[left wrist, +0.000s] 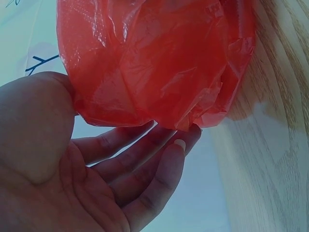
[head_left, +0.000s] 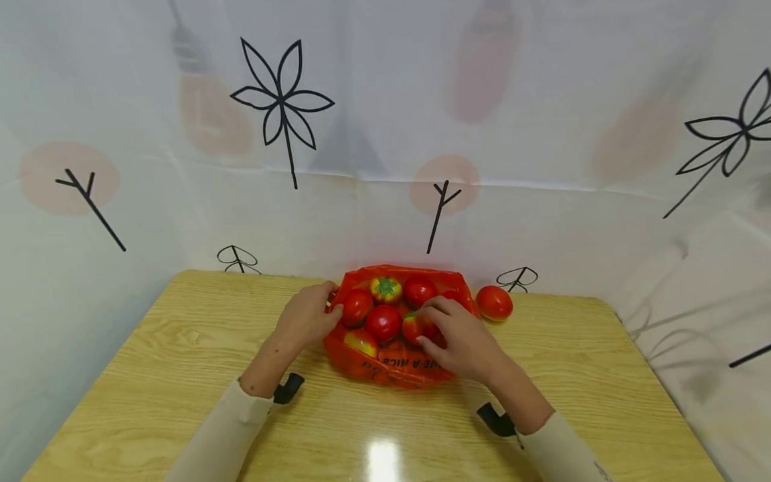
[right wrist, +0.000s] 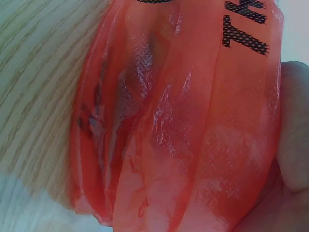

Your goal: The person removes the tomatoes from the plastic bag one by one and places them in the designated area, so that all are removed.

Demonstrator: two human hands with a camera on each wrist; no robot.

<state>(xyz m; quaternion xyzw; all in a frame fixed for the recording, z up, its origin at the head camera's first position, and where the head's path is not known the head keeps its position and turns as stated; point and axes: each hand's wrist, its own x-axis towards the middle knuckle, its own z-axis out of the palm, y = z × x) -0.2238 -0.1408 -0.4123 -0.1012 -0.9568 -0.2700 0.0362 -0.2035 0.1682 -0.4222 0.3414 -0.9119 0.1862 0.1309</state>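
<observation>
An open red plastic bag (head_left: 415, 381) with black print stands on the wooden table, with several red tomatoes (head_left: 383, 323) inside, some of them tinged yellow. At the bag's left side, my left hand (head_left: 308, 313) holds the rim, thumb over the edge and fingers along the outside. In the left wrist view those fingers (left wrist: 140, 159) curl against the crinkled plastic. Reaching over the right rim, my right hand (head_left: 464, 338) has thumb and fingers around a red-yellow tomato (head_left: 414, 328) in the bag. The right wrist view shows mostly the bag's side (right wrist: 169, 121), which hides the fingertips.
One tomato (head_left: 494, 303) lies outside the bag, just right of it near the table's back edge. A white cloth (head_left: 361, 221) with plant drawings hangs behind the wooden table (head_left: 199, 361). Black wrist straps (head_left: 496, 420) show by both sleeves.
</observation>
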